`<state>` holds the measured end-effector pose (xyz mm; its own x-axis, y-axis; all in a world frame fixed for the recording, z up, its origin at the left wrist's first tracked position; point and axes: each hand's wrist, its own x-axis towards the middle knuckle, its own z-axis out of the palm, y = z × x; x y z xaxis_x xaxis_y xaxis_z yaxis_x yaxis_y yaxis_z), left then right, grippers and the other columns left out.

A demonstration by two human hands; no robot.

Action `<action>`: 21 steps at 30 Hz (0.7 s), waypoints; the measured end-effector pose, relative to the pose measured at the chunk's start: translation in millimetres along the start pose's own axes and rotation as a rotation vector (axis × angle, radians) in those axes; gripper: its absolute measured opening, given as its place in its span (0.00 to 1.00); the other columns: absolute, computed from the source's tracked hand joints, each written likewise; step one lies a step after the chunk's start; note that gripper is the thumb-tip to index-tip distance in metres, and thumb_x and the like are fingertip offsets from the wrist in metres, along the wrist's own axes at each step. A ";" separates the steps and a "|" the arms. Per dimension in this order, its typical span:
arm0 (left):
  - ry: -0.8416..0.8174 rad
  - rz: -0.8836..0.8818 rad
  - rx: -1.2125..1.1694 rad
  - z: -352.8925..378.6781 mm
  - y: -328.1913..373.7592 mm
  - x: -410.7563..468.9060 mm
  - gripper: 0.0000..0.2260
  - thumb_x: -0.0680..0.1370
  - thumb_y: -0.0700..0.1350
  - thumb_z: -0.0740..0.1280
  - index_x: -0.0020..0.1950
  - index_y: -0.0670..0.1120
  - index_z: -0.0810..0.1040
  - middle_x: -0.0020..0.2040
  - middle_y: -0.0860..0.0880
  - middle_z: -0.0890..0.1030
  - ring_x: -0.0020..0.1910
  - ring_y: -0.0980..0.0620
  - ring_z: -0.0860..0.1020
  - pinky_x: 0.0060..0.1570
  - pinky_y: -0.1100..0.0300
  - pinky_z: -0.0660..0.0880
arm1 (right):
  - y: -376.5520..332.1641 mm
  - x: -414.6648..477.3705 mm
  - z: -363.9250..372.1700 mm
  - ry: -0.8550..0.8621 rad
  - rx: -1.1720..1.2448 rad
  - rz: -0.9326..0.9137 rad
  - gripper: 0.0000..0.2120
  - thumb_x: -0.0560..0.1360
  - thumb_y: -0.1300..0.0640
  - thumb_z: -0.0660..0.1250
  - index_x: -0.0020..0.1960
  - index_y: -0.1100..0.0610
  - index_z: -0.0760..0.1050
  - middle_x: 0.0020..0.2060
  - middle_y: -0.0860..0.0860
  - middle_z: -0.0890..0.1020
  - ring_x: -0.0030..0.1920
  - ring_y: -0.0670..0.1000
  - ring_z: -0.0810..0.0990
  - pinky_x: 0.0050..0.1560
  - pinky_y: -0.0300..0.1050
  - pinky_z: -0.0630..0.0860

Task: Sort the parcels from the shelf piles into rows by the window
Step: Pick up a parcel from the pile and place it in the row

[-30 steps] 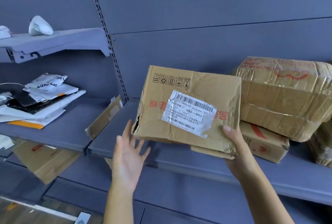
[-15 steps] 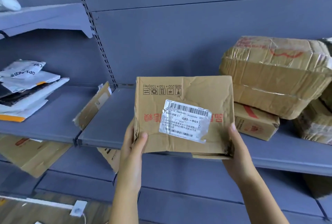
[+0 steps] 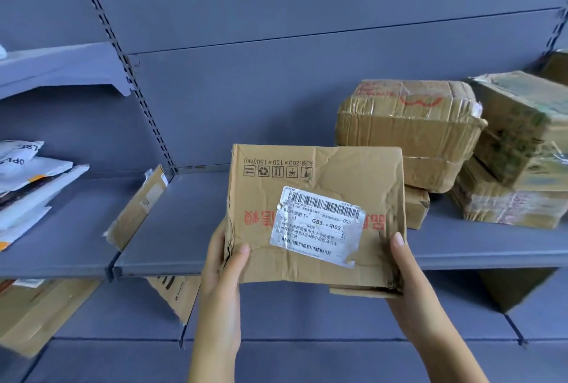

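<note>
The box point(image 3: 338, 167) hides most fingers of left hand point(image 3: 222, 266) and right hand point(image 3: 404, 266); the left edge cuts the white mailers point(image 3: 33, 175).

**A:** By what are the goods carried?

**B:** By grey-blue metal shelving point(image 3: 276, 100), with its boards hung from a slotted upright point(image 3: 135, 75).

**A:** What is laid on the middle level?

**B:** On the left board point(image 3: 61, 244), white and dark mailing bags point(image 3: 30, 179) are piled. A flat cardboard sleeve point(image 3: 138, 210) is wedged, tilted, in the gap where that board and the right board point(image 3: 184, 229) meet. Further right, a small carton point(image 3: 415, 210) is set on the right board with a taped box stacked on it. Just beside it sits a wrapped carton point(image 3: 507, 207), likewise topped by another.

**A:** And the lower level?

**B:** A flattened cardboard parcel point(image 3: 40, 312) is seen at the left, and a brown box point(image 3: 516, 290) at the right.
</note>
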<state>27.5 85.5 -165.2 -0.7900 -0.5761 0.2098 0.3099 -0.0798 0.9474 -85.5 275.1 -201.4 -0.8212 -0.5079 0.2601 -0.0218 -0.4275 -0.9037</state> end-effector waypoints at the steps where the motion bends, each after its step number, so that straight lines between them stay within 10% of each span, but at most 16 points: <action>1: -0.001 0.004 -0.002 4.1 1.7 -6.8 0.18 0.72 0.51 0.67 0.61 0.59 0.77 0.61 0.52 0.81 0.63 0.52 0.76 0.69 0.44 0.63 | -4.2 -6.8 -1.7 -0.005 -0.013 -0.003 0.31 0.73 0.33 0.63 0.73 0.43 0.65 0.71 0.45 0.71 0.72 0.45 0.68 0.64 0.35 0.70; 13: -0.037 -0.022 -0.025 95.3 -14.8 -161.1 0.17 0.73 0.47 0.65 0.61 0.59 0.77 0.60 0.54 0.81 0.62 0.55 0.77 0.63 0.52 0.68 | -56.1 -166.3 -92.8 0.067 0.018 0.006 0.30 0.76 0.35 0.61 0.73 0.46 0.65 0.71 0.46 0.71 0.72 0.46 0.68 0.63 0.37 0.71; 21: -0.359 -0.306 0.016 251.5 -85.3 -231.9 0.13 0.77 0.42 0.66 0.57 0.59 0.77 0.57 0.54 0.82 0.59 0.53 0.78 0.64 0.51 0.71 | -90.5 -305.6 -212.5 0.658 0.035 0.011 0.24 0.79 0.46 0.58 0.72 0.53 0.68 0.66 0.51 0.77 0.68 0.53 0.73 0.70 0.58 0.66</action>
<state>51.1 430.5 -234.0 -0.9777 -0.2096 -0.0123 0.0279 -0.1877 0.9818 46.4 628.0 -271.3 -0.9987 0.0462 -0.0213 -0.0020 -0.4545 -0.8907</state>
